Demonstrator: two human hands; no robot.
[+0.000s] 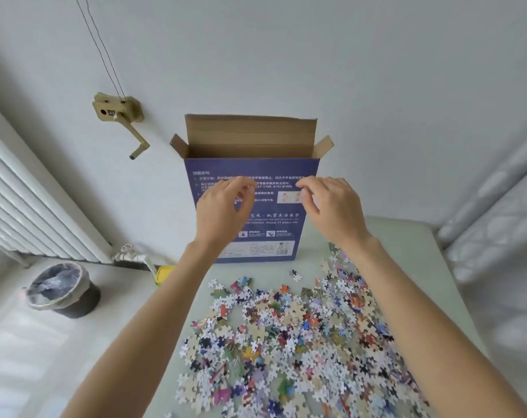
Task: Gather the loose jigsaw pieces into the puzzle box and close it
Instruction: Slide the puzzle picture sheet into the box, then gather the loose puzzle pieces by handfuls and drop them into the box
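Jigsaw pieces [289, 336]: loose, many colours, spread in a wide heap over the near and right part of the pale bench [407, 236]. One small piece [295, 275] lies apart, between heap and box.

Puzzle box [251, 206]: dark blue with white print, standing upright at the far edge of the bench, against the white wall. Top open; brown rear flap [250, 131] up, two side flaps splayed outward.

Left hand [223, 209]: raised in front of the box face, below the opening. Fingers [241, 184] curled and pinched together; whether they hold pieces, cannot tell.

Right hand [331, 206]: same height, near the box's right edge. Fingers [307, 184] curled inward, tips close together; contents not visible, cannot tell.

Hands apart from each other, both above the bench.

Surroundings: white radiator [30, 206] at left, lined waste bin [60, 289] on the floor, brass crank fitting [120, 116] on the wall.
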